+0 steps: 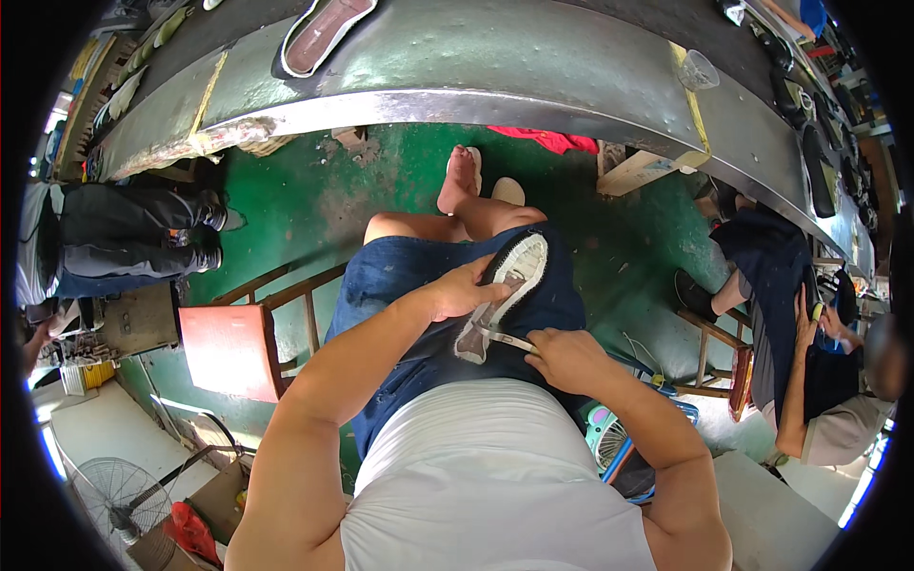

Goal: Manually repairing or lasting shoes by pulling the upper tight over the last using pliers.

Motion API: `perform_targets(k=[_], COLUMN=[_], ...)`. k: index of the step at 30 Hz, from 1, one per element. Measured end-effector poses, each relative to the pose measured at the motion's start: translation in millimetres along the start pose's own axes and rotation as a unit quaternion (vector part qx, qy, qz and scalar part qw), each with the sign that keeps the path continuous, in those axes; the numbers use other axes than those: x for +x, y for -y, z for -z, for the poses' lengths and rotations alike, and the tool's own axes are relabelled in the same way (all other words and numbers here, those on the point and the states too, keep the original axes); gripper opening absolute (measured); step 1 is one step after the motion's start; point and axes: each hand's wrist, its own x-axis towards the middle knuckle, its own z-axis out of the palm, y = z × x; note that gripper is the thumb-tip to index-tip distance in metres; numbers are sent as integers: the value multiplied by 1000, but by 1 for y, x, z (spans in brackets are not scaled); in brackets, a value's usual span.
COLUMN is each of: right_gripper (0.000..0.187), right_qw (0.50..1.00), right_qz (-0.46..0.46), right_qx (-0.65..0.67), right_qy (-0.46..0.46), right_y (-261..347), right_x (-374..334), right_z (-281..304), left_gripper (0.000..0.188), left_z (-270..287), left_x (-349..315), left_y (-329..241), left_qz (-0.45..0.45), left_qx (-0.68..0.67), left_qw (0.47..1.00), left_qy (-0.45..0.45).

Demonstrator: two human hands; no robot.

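Bottom side up over my lap is an unfinished dark shoe (526, 259), its underside whitish and rough with a dark edge. My left hand (465, 289) is closed round the shoe's middle, from its left side. My right hand (571, 360) grips a slim metal-looking hand tool (512, 340), whose exact kind I cannot make out. The tool's far end meets the narrow end of the shoe. A blue apron (381, 285) covers my lap under the shoe.
A metal-topped bench (457, 71) runs across ahead, carrying another shoe part (328, 36) and a clear cup (698, 70). A red-topped stool (228, 347) stands left. A seated co-worker (790, 324) is at right; another person's legs (133, 228) show left. A small fan (604, 433) sits by my right side.
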Motion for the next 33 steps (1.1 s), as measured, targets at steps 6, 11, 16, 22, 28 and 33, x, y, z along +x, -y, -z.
perform_targets(k=[6,11,16,22,28,33], right_gripper=[42,43,42,44,42,45], right_qw=[997,990,968,995,783,855], right_qz=[-79,-47,-53,-62,-120,-149], right_qx=[18,87,220,70,465,474], right_qy=[-18,97,-108,-45,-396,-145], right_y=[3,-21,6,-15,-47,-65], right_x=[-20,-21,-23,-1,7,26], right_z=[-21,7,15,-6,-17,0], left_gripper=[83,85,100,113,111,96], left_z=[-28,-16,-23,-17,-22,-3], left_x=[-19,-55,-51,-53,-49,-26], left_y=[14,56,40,28,25,44], left_qz=[-52,-50,-48,-18,-12,-156], left_qx=[182,112,158,223,166,415], left_qw=[978,992,986,974,985,888], left_qy=[-89,26,-2,26,38,-122])
